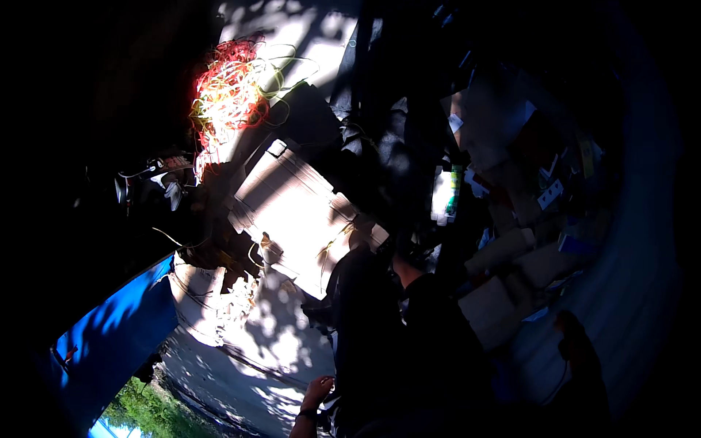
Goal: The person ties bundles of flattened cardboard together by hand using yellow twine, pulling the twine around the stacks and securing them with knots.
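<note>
What appears to be my left hand (pixel 319 390), with a dark band at the wrist, is at the lower middle beside dark clothing. Its fingers look partly curled, and the picture does not settle whether it holds anything. In deep shade at the lower right, what seems to be my right hand (pixel 567 328) is raised near a thin hanging cord; its grip is unclear. Between them, a bare forearm (pixel 406 271) reaches out of a dark sleeve (pixel 438 298); whose it is cannot be told, and its hand is hidden in shadow. Beyond lies a sunlit flattened cardboard box (pixel 290 194).
A tangle of red and yellow cord or strapping (pixel 230 90) lies at the upper left. A blue panel (pixel 126 312) stands at the lower left, near tied cardboard (pixel 200 298). Boxes and scraps (pixel 487 312) crowd the right, with a green and white carton (pixel 446 194) nearer the middle.
</note>
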`<act>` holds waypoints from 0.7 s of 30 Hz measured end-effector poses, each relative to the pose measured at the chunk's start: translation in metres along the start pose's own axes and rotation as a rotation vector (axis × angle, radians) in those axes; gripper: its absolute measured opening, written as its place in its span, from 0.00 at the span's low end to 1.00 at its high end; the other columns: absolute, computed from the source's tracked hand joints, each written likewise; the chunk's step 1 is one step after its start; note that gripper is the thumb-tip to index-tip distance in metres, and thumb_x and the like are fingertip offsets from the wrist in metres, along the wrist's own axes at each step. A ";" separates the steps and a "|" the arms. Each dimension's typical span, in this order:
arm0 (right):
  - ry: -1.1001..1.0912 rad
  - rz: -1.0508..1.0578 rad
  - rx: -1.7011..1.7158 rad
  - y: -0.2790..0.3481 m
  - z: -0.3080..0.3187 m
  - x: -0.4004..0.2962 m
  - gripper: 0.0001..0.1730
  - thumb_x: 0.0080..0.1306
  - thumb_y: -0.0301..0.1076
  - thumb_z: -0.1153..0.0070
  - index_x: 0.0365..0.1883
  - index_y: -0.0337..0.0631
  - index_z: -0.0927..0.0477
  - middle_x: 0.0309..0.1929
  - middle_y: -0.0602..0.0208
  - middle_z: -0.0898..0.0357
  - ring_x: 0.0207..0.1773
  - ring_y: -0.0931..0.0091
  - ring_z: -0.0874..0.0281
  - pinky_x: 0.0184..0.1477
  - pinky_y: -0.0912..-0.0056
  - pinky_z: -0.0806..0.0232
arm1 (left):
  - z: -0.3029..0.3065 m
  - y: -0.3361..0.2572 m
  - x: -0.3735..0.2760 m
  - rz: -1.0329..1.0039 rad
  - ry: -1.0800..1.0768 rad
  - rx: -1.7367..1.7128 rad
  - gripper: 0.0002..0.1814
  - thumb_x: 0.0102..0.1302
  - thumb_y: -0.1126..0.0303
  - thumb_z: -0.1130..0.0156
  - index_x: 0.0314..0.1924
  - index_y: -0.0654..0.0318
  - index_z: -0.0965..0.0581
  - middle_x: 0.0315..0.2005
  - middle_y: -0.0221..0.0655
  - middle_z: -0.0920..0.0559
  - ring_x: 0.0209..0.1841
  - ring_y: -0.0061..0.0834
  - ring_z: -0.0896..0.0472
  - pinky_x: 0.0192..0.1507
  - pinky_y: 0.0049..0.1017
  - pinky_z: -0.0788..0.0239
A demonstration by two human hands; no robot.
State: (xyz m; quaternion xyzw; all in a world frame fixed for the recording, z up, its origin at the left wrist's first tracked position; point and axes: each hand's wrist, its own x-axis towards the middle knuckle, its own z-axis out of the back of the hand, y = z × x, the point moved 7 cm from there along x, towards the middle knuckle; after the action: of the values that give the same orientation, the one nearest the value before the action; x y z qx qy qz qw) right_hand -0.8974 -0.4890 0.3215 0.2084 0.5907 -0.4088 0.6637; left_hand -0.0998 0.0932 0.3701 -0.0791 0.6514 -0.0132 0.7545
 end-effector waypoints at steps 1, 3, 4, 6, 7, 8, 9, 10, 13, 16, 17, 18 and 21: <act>0.006 0.009 -0.014 -0.001 0.018 0.010 0.17 0.62 0.45 0.42 0.32 0.40 0.13 0.41 0.48 0.13 0.47 0.53 0.15 0.54 0.47 0.23 | -0.003 0.005 0.008 -0.017 0.001 0.022 0.19 0.72 0.60 0.37 0.54 0.67 0.16 0.45 0.42 0.11 0.46 0.32 0.12 0.49 0.32 0.21; 0.008 0.023 -0.034 0.000 0.054 0.036 0.16 0.62 0.44 0.43 0.31 0.40 0.13 0.40 0.48 0.13 0.47 0.53 0.15 0.53 0.47 0.23 | 0.004 -0.002 0.017 -0.151 -0.049 0.071 0.19 0.72 0.60 0.38 0.53 0.68 0.16 0.42 0.41 0.10 0.44 0.29 0.13 0.45 0.30 0.21; -0.056 0.052 -0.068 -0.006 0.073 0.048 0.16 0.63 0.44 0.44 0.31 0.40 0.13 0.40 0.49 0.13 0.47 0.53 0.15 0.53 0.47 0.23 | 0.013 -0.032 0.019 -0.092 -0.096 -0.001 0.19 0.72 0.60 0.38 0.53 0.67 0.16 0.41 0.40 0.10 0.43 0.28 0.13 0.44 0.29 0.21; -0.171 0.108 -0.172 -0.027 0.124 0.064 0.15 0.63 0.43 0.45 0.31 0.41 0.13 0.39 0.50 0.13 0.47 0.53 0.15 0.54 0.46 0.24 | 0.018 -0.075 0.016 -0.014 -0.137 -0.300 0.19 0.71 0.60 0.37 0.53 0.66 0.15 0.37 0.37 0.11 0.41 0.26 0.13 0.40 0.28 0.22; -0.247 0.139 -0.137 -0.010 0.141 0.070 0.15 0.63 0.42 0.45 0.30 0.42 0.13 0.38 0.52 0.13 0.46 0.55 0.15 0.52 0.46 0.24 | 0.022 -0.078 0.023 -0.010 -0.138 -0.270 0.19 0.71 0.59 0.36 0.53 0.66 0.15 0.36 0.36 0.11 0.40 0.25 0.14 0.39 0.28 0.23; -0.322 0.166 -0.100 0.008 0.158 0.070 0.14 0.64 0.42 0.45 0.29 0.43 0.13 0.36 0.53 0.14 0.45 0.57 0.15 0.50 0.47 0.25 | 0.024 -0.079 0.032 -0.007 -0.135 -0.240 0.19 0.71 0.59 0.36 0.53 0.66 0.15 0.36 0.36 0.11 0.39 0.25 0.14 0.38 0.28 0.23; -0.390 0.183 -0.079 0.019 0.182 0.066 0.14 0.64 0.42 0.45 0.29 0.44 0.13 0.35 0.55 0.14 0.44 0.58 0.15 0.48 0.47 0.25 | 0.026 -0.083 0.043 0.000 -0.117 -0.221 0.19 0.71 0.59 0.36 0.53 0.65 0.15 0.35 0.35 0.12 0.38 0.24 0.15 0.37 0.28 0.23; -0.450 0.488 -0.745 0.038 0.196 0.062 0.12 0.67 0.41 0.46 0.29 0.48 0.14 0.31 0.60 0.16 0.40 0.64 0.17 0.43 0.51 0.27 | 0.021 -0.093 0.045 0.150 -0.024 -0.402 0.19 0.71 0.59 0.36 0.53 0.64 0.15 0.35 0.34 0.12 0.34 0.23 0.17 0.35 0.27 0.24; -0.480 0.573 -0.996 0.046 0.243 0.067 0.11 0.67 0.40 0.44 0.25 0.52 0.16 0.25 0.65 0.20 0.34 0.68 0.19 0.41 0.52 0.28 | 0.030 -0.135 0.092 0.018 -0.018 -0.364 0.18 0.72 0.59 0.37 0.53 0.63 0.15 0.35 0.34 0.12 0.33 0.22 0.17 0.36 0.27 0.23; -0.149 0.826 -0.729 0.073 0.253 0.019 0.13 0.70 0.42 0.47 0.27 0.52 0.17 0.26 0.64 0.19 0.33 0.66 0.18 0.39 0.51 0.26 | 0.055 -0.182 0.102 0.046 -0.071 -0.530 0.17 0.73 0.64 0.40 0.52 0.67 0.16 0.38 0.39 0.11 0.40 0.27 0.13 0.44 0.29 0.22; -0.178 0.763 -0.784 0.112 0.309 0.057 0.14 0.71 0.43 0.47 0.27 0.51 0.17 0.25 0.66 0.20 0.33 0.67 0.19 0.40 0.51 0.27 | 0.062 -0.197 0.117 -0.045 -0.170 -0.698 0.17 0.72 0.64 0.41 0.52 0.68 0.16 0.39 0.40 0.11 0.41 0.28 0.14 0.45 0.29 0.22; -0.191 0.629 -0.759 0.127 0.298 0.044 0.15 0.72 0.44 0.48 0.28 0.50 0.16 0.24 0.67 0.21 0.33 0.67 0.20 0.40 0.50 0.27 | 0.085 -0.224 0.145 -0.098 -0.172 -0.622 0.16 0.72 0.65 0.41 0.52 0.68 0.16 0.39 0.41 0.11 0.41 0.29 0.14 0.46 0.29 0.22; 0.095 0.506 0.244 0.128 0.361 0.067 0.22 0.76 0.49 0.48 0.62 0.47 0.25 0.58 0.58 0.23 0.60 0.62 0.25 0.60 0.48 0.31 | 0.078 -0.233 0.135 -0.052 -0.179 -0.611 0.16 0.71 0.65 0.40 0.50 0.68 0.15 0.40 0.42 0.11 0.43 0.30 0.13 0.49 0.30 0.23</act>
State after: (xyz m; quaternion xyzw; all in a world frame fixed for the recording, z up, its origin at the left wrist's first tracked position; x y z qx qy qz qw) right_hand -0.5770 -0.7084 0.3087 0.4466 0.4968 -0.2879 0.6862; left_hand 0.0169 -0.1458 0.2801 -0.3195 0.5540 0.1711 0.7495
